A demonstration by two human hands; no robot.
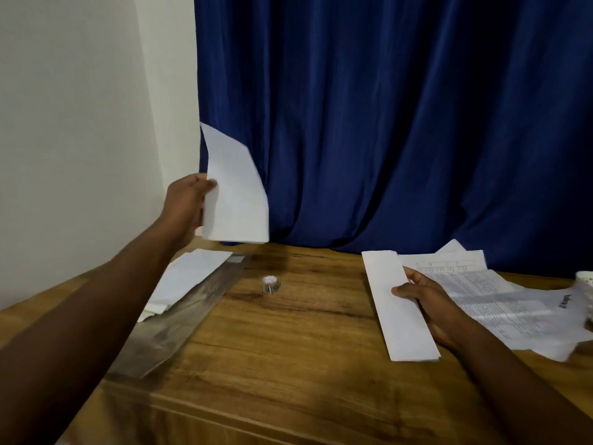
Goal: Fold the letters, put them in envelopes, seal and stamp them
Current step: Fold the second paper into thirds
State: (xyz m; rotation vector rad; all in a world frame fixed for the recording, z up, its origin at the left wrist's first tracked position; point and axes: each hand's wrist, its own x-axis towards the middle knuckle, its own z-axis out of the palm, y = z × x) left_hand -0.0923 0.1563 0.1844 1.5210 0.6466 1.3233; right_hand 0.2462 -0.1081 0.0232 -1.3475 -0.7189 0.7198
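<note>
My left hand holds a white envelope upright in the air above the far left of the wooden table. My right hand grips a long folded letter by its right edge, just above the table at the right. Under and beside that hand lie several printed letter sheets. A small roll of stamps stands on the table between my hands.
A stack of white envelopes lies on a shiny plastic sleeve at the left. A dark blue curtain hangs behind the table, beside a white wall. A small white object sits at the far right edge.
</note>
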